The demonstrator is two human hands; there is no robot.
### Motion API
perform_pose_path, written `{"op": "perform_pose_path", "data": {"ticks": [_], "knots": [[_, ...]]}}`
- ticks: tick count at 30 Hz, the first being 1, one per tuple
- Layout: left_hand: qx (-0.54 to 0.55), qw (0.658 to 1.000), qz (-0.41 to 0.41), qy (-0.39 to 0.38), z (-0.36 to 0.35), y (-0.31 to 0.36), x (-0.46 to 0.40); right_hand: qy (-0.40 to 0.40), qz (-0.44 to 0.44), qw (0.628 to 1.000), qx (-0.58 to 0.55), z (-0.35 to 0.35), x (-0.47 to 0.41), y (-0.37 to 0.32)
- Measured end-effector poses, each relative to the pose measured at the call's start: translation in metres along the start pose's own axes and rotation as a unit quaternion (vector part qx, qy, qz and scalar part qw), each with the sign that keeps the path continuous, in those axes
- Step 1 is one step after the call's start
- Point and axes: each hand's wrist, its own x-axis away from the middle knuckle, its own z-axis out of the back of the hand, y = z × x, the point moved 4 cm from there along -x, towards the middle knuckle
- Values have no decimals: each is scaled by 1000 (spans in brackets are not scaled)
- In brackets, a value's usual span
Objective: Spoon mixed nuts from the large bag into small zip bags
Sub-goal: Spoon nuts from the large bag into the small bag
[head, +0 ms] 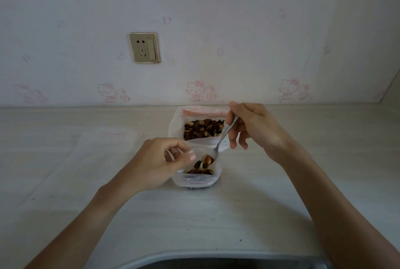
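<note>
A large clear bag (176,127) of brown mixed nuts (203,128) stands open near the wall. In front of it stands a small clear zip bag (197,180) with a few nuts at its bottom. My left hand (161,160) pinches the small bag's left rim and holds its mouth open. My right hand (252,126) grips the handle of a metal spoon (223,139). The spoon's bowl is tilted down inside the small bag, and nuts are on it and falling from it.
Several flat empty zip bags (104,145) lie on the pale counter (216,214) to the left. A wall socket (144,47) sits on the patterned wall behind. A curved sink rim (194,258) runs along the near edge.
</note>
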Motion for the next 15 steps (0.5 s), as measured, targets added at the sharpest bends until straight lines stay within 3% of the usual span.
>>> {"op": "perform_pose_path", "data": {"ticks": [8, 12, 15], "knots": [[106, 994, -6, -15, -1, 3, -5, 27, 241, 961, 136, -16, 16, -23], [106, 994, 4, -14, -2, 1, -5, 37, 254, 955, 146, -18, 17, -23], [84, 996, 15, 5, 0, -3, -5, 80, 231, 966, 84, -14, 14, -19]]}}
